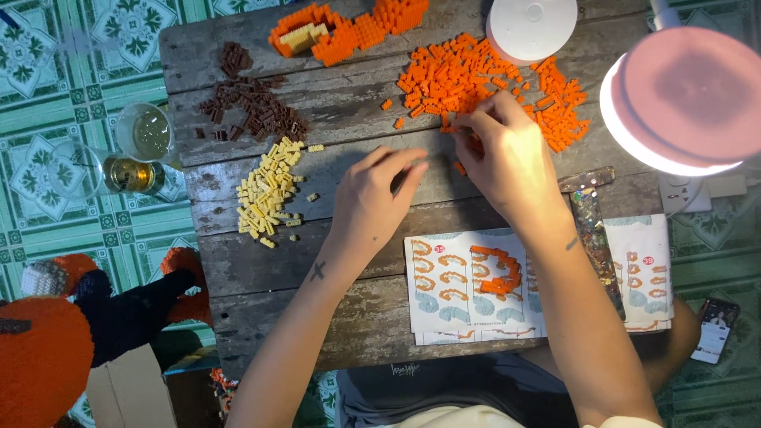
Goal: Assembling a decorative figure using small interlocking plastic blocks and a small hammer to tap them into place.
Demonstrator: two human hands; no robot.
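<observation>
On the wooden desk [238,269], the right hand [507,162] pinches into the orange bricks [476,79], its grip nearly closed, while the left hand [369,202] rests curled, holding nothing visible.

The right hand [507,162] is reaching into the near edge of the orange brick pile [483,79], fingertips pinching among the pieces. Just beside it, the left hand [372,198] is resting curled on the wooden table [365,103], yellow bricks [269,190] lying to its left.
</observation>
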